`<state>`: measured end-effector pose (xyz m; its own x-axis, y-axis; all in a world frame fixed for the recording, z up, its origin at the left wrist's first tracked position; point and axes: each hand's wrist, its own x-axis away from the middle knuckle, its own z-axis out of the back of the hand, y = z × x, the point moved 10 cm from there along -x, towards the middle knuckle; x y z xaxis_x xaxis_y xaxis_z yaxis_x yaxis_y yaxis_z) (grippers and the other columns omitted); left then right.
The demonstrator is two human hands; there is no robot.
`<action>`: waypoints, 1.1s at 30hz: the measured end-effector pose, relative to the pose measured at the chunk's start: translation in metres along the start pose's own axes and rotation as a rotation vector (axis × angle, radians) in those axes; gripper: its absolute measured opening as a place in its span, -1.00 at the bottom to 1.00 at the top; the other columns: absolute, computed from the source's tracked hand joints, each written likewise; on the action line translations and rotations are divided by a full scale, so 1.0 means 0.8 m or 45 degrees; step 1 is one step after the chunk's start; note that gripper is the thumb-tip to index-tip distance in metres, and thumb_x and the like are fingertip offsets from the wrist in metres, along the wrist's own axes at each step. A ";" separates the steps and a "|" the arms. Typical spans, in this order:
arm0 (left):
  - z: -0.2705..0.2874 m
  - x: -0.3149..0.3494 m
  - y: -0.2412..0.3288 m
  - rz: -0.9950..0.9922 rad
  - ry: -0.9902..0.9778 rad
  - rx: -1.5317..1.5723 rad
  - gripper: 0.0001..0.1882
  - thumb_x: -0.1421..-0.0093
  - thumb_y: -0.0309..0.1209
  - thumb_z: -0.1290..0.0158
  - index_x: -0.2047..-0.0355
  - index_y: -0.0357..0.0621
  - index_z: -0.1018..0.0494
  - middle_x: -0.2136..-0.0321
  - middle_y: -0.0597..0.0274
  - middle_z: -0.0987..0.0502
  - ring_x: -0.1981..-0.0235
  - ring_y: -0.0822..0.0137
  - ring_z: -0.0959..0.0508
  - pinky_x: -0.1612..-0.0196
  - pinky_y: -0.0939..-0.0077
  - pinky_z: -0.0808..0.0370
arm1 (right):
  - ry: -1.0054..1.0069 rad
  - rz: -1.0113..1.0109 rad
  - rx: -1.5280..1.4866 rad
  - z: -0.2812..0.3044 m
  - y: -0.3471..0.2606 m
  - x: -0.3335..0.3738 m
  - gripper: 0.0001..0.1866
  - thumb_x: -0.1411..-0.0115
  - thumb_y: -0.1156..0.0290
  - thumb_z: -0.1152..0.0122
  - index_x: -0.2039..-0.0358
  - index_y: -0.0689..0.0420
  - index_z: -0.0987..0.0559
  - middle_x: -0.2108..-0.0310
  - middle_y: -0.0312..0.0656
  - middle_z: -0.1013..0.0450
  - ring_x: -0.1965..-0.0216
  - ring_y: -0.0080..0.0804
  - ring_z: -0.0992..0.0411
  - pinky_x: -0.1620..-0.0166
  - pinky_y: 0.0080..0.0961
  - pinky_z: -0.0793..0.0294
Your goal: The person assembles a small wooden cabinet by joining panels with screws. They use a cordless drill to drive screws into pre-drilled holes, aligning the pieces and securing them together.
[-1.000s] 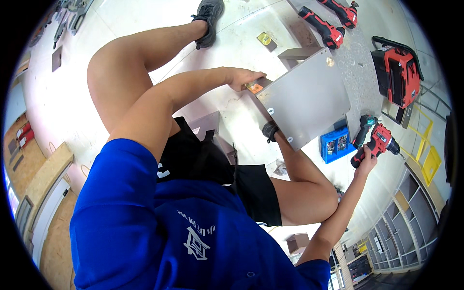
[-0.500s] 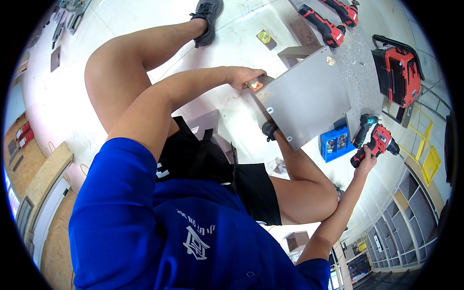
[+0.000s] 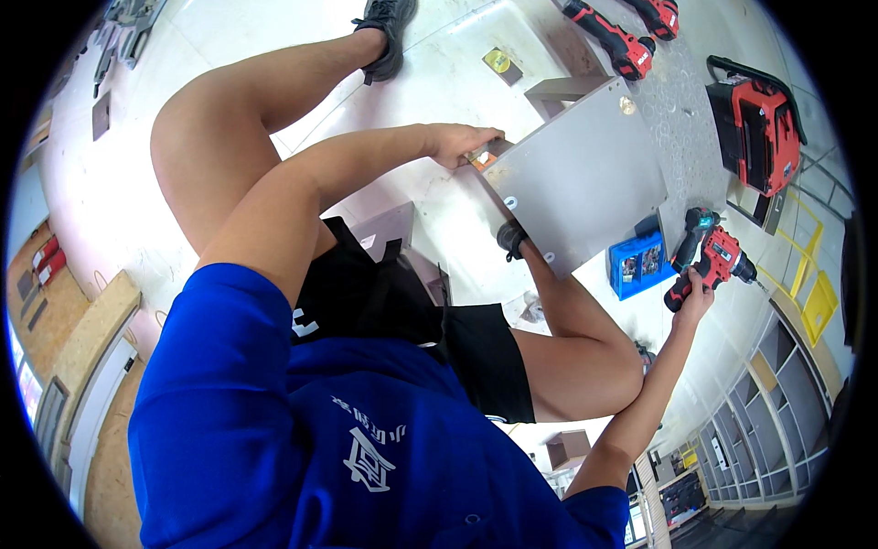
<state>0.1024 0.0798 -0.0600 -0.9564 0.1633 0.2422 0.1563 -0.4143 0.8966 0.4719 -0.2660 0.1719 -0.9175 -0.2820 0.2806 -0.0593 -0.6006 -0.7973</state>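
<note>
My left hand (image 3: pixel 460 146) grips the left corner of a grey board assembly (image 3: pixel 585 178), its fingers closed over the edge beside an orange patch. The assembly's broad flat panel faces up, with small white round fittings along its near edge and a pale spot near its far corner. Out to the right, my right hand (image 3: pixel 700 291) is wrapped round the handle of a red and black cordless drill (image 3: pixel 722 254). The drill's bit points right, away from the panel. A teal and black cordless drill (image 3: pixel 695 233) stands just behind it.
A blue tray of small hardware (image 3: pixel 637 265) sits between panel and drill. Two red and black power tools (image 3: pixel 622 50) lie at the far edge. A red and black case-like machine (image 3: pixel 759 133) and a yellow frame (image 3: pixel 817 306) stand right. My legs flank the work.
The view has shifted slightly. Both hands keep their holds on the board assembly and the red drill, with hardly any movement.
</note>
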 end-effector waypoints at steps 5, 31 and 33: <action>-0.001 -0.001 -0.005 0.007 -0.009 0.030 -0.11 -0.05 -0.62 -0.12 -0.36 -0.18 0.05 -0.16 -0.26 -0.36 -0.01 -0.19 -0.53 -0.08 0.10 -0.46 | -0.158 0.068 -0.101 -0.036 -0.038 0.038 -0.68 -0.28 0.42 -0.25 0.02 0.23 -0.39 0.36 -0.10 -0.54 0.43 -0.42 -0.52 0.38 -0.47 -0.58; 0.011 0.004 -0.013 -0.030 0.148 0.068 -0.07 0.06 -0.68 -0.07 -0.36 -0.26 0.03 -0.16 -0.28 -0.36 -0.09 -0.17 -0.49 -0.10 0.17 -0.50 | -1.078 -0.322 -1.077 -0.333 -0.097 0.405 -0.22 0.09 0.33 -0.49 -0.13 0.28 -0.32 0.21 -0.08 -0.45 0.32 -0.31 -0.54 0.21 -0.28 -0.65; 0.013 0.006 -0.012 -0.048 0.156 0.040 -0.07 0.07 -0.66 -0.08 -0.35 -0.26 0.02 -0.15 -0.28 -0.37 -0.05 -0.19 -0.51 -0.07 0.16 -0.50 | -1.060 -0.375 -1.228 -0.338 -0.104 0.409 -0.20 0.10 0.30 -0.49 -0.14 0.28 -0.32 0.18 -0.08 -0.42 0.31 -0.31 -0.53 0.22 -0.29 -0.65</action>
<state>0.0989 0.0936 -0.0641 -0.9845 0.0667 0.1625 0.1254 -0.3811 0.9160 0.0705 -0.1065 0.1855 -0.3252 -0.8169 0.4763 -0.7901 -0.0420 -0.6116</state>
